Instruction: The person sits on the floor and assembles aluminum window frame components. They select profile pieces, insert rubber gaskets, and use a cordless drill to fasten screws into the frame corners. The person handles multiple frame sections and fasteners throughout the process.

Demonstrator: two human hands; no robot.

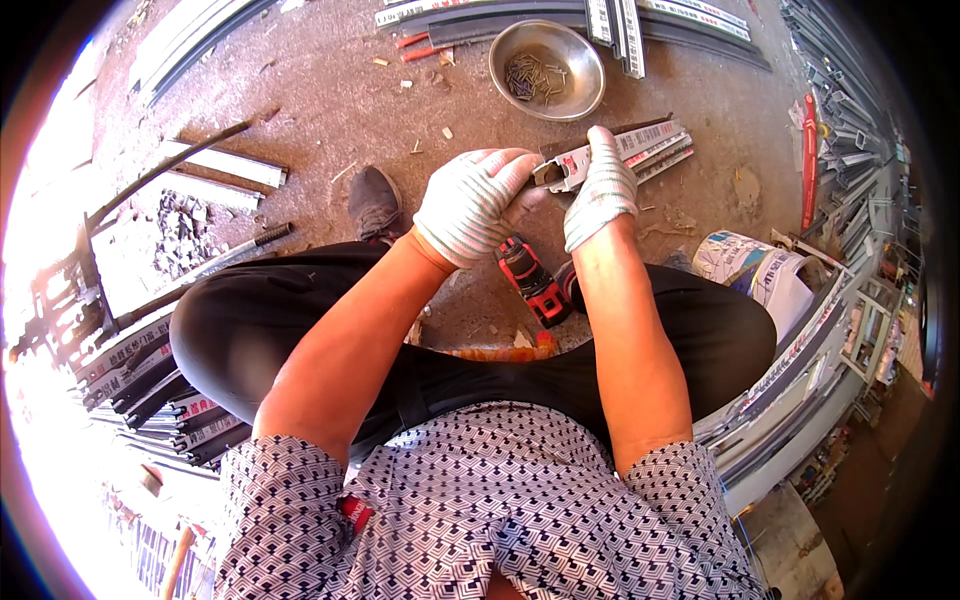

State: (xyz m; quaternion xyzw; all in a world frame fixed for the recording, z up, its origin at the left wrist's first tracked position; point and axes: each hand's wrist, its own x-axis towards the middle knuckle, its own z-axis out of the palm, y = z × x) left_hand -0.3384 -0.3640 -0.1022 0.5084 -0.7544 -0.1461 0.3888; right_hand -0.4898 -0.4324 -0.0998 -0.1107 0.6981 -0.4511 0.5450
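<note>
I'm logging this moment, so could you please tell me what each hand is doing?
Left hand: closed on the metal strip's end.
Right hand: closed around that strip.

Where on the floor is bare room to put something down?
Bare concrete lies between the shoe, the metal bowl of screws and the left hand. It is crowded under the right hand: aluminium profile, red drill.
</note>
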